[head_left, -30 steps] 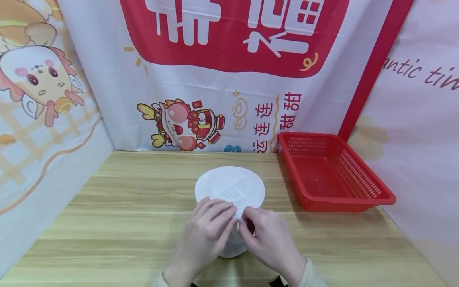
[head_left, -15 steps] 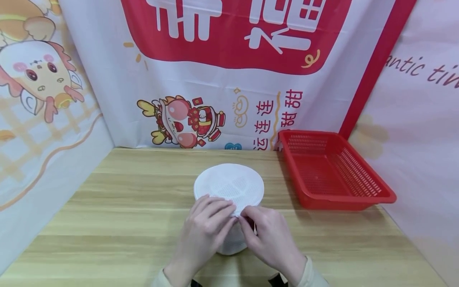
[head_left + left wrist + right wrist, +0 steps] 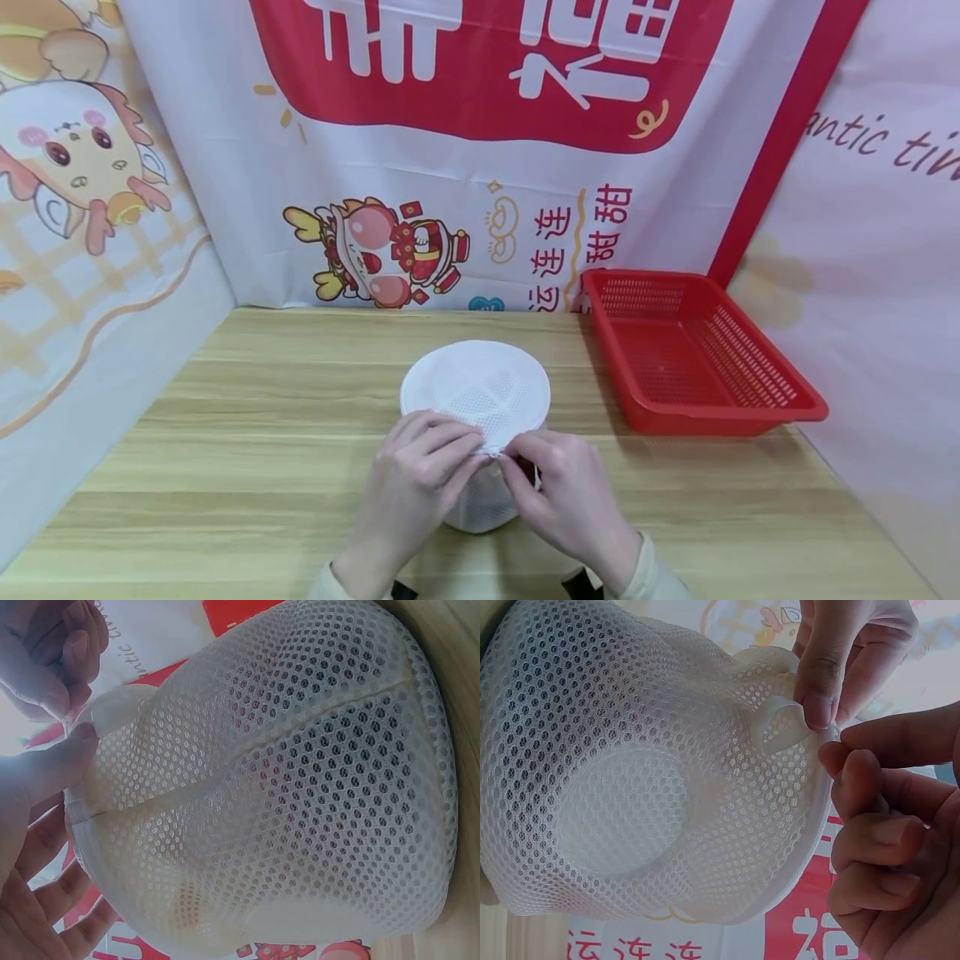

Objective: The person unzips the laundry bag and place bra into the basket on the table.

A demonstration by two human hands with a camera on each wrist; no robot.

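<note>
A white mesh laundry bag stands upright on the table, its round lid tilted up toward me. Both hands meet at the lid's near edge. With thumb and fingertips, my left hand holds the rim, its other fingers spread over the lid. My right hand pinches a small zipper pull at the same edge, between thumb and index finger; the pull itself is mostly hidden. Up close in the right wrist view, a white fabric loop sits beside the left thumb. The mesh side bulges out and has a seam.
A red plastic basket with perforated sides stands at the back right of the wood-grain table. Printed cloths hang at the back, left and right.
The bag and my left hand have shifted slightly to the left. My right hand keeps its pinch at the rim in nearly the same spot.
</note>
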